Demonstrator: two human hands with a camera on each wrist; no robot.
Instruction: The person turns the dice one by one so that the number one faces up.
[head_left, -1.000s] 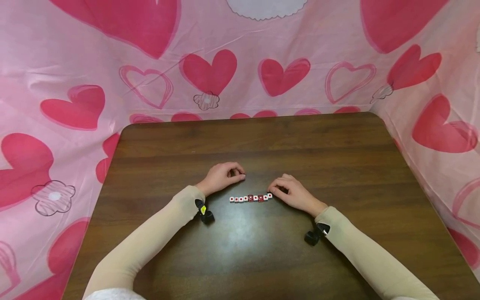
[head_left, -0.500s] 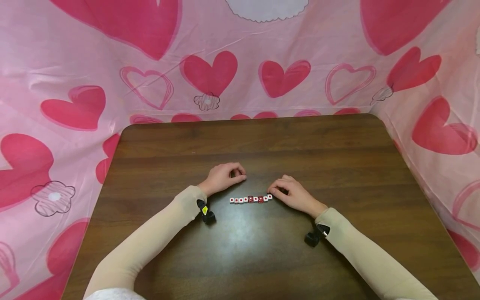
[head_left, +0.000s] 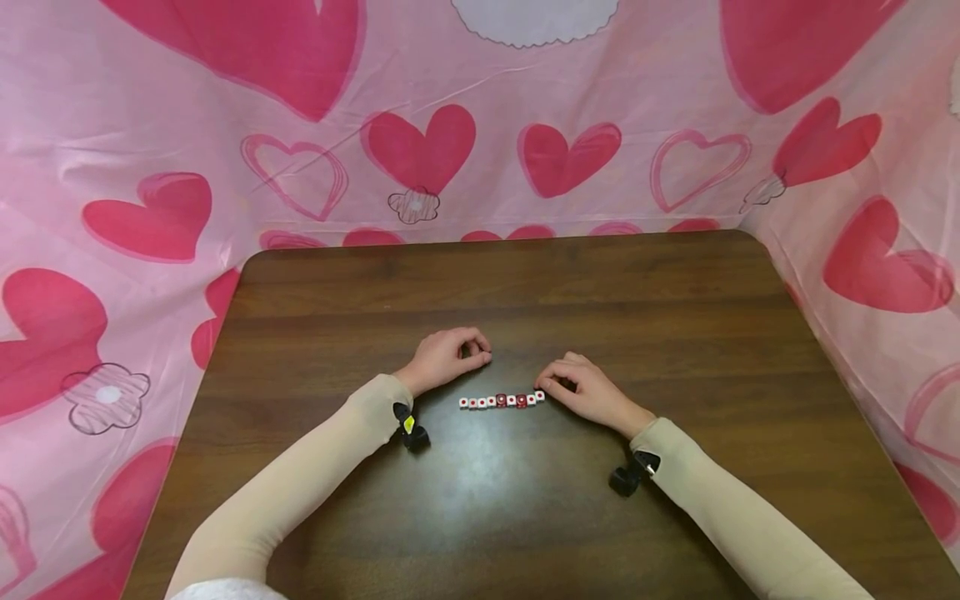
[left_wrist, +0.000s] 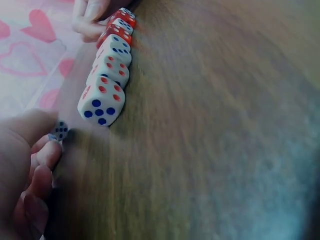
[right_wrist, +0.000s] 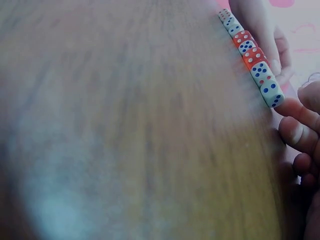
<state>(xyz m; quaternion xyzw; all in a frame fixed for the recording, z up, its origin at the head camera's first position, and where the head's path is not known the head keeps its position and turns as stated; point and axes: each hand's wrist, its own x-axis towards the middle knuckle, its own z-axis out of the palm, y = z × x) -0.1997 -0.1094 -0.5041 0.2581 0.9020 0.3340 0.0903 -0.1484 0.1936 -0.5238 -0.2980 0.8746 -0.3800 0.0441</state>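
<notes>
A row of small dice (head_left: 482, 403), mostly white with two red ones, lies on the table between the hands, one-dot faces toward the head camera. My left hand (head_left: 444, 358) rests beyond the row's left part, pinching a white die with blue dots (left_wrist: 60, 131) between thumb and finger. At the row's right end, a fingertip of my right hand (head_left: 588, 390) is right at the last white die (right_wrist: 272, 95). The right thumb stands apart from that die, and the other fingers are loosely curled. A red die (right_wrist: 254, 56) shows among the white ones.
The brown wooden table (head_left: 360, 517) has rounded far corners. Pink cloth with red hearts (head_left: 570, 158) hangs behind it and along both sides. Black wrist cameras (head_left: 415, 438) hang below both sleeves, close over the tabletop.
</notes>
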